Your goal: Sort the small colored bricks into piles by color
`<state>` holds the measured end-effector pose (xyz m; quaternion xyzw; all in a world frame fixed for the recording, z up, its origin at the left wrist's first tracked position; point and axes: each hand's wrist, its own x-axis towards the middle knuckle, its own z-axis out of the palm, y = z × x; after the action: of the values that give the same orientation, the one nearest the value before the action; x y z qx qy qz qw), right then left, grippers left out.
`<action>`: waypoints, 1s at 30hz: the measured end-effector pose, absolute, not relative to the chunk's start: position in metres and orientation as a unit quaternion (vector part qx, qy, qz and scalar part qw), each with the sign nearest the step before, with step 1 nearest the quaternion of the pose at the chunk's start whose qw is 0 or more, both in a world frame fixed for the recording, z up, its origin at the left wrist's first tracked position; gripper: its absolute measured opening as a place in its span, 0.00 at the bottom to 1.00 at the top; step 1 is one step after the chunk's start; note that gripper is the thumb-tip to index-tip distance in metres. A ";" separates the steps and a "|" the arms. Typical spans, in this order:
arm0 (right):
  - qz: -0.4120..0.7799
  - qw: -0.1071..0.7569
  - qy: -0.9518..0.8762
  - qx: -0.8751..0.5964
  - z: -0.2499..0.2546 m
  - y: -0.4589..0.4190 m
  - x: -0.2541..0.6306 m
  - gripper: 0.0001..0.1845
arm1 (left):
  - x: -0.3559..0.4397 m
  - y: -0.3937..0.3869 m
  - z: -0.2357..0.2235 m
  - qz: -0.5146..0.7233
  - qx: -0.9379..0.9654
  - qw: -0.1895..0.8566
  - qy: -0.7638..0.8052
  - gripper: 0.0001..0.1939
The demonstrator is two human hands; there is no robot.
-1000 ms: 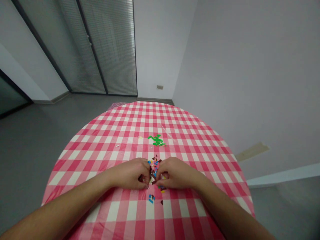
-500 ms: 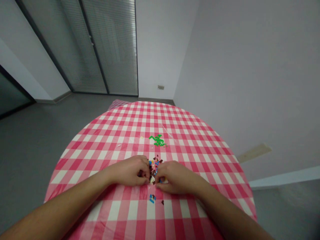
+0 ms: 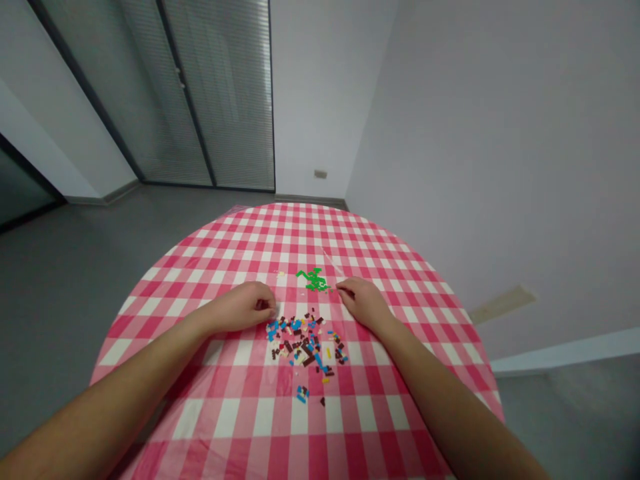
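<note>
A loose spread of small building bricks [image 3: 306,353], brown, blue, white and yellow, lies on the checked tablecloth in front of me. Just beyond it sits a heap of green bricks [image 3: 315,280]. My left hand [image 3: 245,308] rests at the upper left edge of the mixed bricks, its fingers curled closed; whatever may be inside is hidden. At the right end of the green heap is my right hand [image 3: 365,301], thumb and fingers pinched together close to the cloth. Anything between those fingertips is too small to make out.
A red and white checked cloth [image 3: 240,417] covers the round table. A tiny cluster of blue and brown bricks [image 3: 303,393] and a single brown brick [image 3: 323,401] lie nearer me. Pale bits [image 3: 281,273] sit left of the green heap. A wall stands to the right.
Both hands were together over the mixed bricks and have moved apart and away from me, uncovering the bricks. My right hand has gone up to the green heap, my left to the pile's upper left.
</note>
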<state>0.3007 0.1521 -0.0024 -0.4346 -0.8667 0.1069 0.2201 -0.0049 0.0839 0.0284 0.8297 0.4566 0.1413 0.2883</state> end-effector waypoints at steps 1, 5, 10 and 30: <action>0.101 0.217 -0.869 -0.433 -0.005 0.153 0.300 0.12 | -0.006 0.084 0.029 0.136 0.832 0.292 0.451 0.09; 0.099 0.232 -0.864 -0.435 -0.010 0.156 0.300 0.14 | -0.008 0.082 0.030 0.122 0.845 0.296 0.428 0.09; 0.092 0.224 -0.850 -0.468 -0.008 0.158 0.306 0.13 | -0.009 0.082 0.026 0.114 0.848 0.308 0.417 0.09; 0.068 0.149 -0.872 -0.462 0.000 0.146 0.296 0.19 | 0.000 0.080 0.022 0.109 0.853 0.284 0.424 0.10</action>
<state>0.2961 0.1462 0.0001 -0.4622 -0.8715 0.0677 0.1492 -0.0002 0.0800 0.0225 0.8529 0.4241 0.1094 0.2842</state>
